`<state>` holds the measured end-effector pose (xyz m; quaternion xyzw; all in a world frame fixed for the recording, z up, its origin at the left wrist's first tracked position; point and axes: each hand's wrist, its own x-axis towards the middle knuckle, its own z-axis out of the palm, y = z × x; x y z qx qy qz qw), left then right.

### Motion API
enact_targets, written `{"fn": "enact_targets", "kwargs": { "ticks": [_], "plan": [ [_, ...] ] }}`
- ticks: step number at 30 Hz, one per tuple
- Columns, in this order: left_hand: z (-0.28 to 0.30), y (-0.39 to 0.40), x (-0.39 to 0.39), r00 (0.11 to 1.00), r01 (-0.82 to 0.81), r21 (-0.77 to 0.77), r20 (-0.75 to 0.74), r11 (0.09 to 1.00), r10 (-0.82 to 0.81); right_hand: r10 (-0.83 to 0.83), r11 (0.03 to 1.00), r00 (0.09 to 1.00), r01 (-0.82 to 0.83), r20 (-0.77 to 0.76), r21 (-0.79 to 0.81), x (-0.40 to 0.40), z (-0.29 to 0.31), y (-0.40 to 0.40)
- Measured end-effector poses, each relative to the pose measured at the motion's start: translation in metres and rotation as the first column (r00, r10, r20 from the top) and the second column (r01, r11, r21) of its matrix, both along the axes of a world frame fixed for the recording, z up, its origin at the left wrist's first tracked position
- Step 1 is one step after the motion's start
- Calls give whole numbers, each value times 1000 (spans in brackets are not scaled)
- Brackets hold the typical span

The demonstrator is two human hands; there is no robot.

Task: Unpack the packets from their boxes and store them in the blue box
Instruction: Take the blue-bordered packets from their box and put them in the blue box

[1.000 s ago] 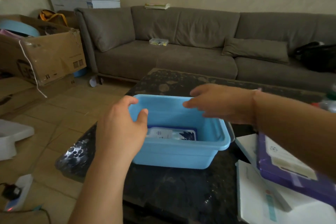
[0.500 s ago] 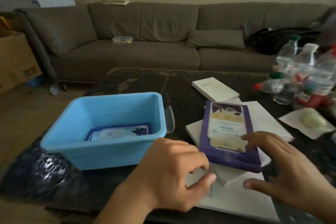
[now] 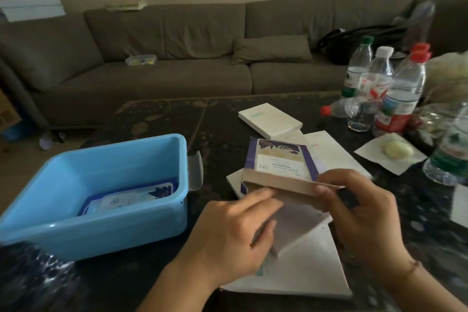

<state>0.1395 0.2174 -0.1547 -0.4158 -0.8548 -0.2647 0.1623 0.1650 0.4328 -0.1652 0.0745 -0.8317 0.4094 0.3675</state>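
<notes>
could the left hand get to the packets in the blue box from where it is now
Probably yes. The left hand sits just right of the blue box, whose top is open, and the packets lie uncovered on its floor. But it is busy on the purple box and would have to let go first.

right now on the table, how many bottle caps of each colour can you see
red caps: 3
green caps: 1
white caps: 1
total: 5 (the near right bottle's cap is out of view)
</notes>
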Motion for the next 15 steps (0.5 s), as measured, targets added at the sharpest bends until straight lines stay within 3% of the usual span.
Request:
{"fn": "enact_targets", "kwargs": {
  "ticks": [2,8,15],
  "plan": [
    [0,5,2,998,-51,14,-25,999,51,19,996,1000,-19,-1,-91,-2,2,-3],
    [-3,16,4,983,-142,23,-117,990,143,-40,992,996,31,-73,-120,-5,4,-12],
    [-6,25,13,975,-210,-9,-72,978,209,-44,983,996,29,-77,-184,-2,11,-19]
  ]
}}
